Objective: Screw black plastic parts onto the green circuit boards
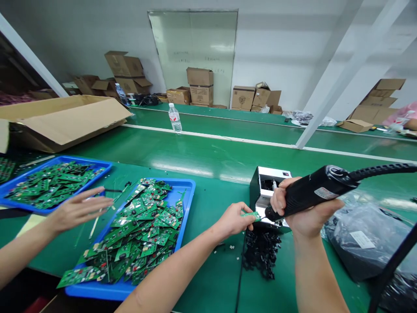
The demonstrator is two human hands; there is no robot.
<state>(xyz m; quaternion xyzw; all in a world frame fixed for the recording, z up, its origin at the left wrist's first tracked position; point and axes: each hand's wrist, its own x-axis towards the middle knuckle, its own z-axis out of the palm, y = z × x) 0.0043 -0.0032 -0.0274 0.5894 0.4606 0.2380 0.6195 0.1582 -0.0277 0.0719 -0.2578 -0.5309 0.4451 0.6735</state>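
Note:
Between the fingertips of my left hand (235,218) is a small green circuit board (251,215). My right hand (304,217) is wrapped round a black electric screwdriver (312,193), its cable running off to the right. The screwdriver's tip is close to the board; whether they touch I cannot tell. Just behind both stands a black and white box-shaped machine (260,189), partly hidden by my right hand and the tool. In front of it lies a heap of small black parts (262,254).
A blue tray (190,202) heaped with circuit boards stands left of my arm, and another blue tray (107,165) lies farther left. A co-worker's open hand (80,211) reaches between them. Plastic bags (368,234) lie right; a water bottle (175,118) stands behind.

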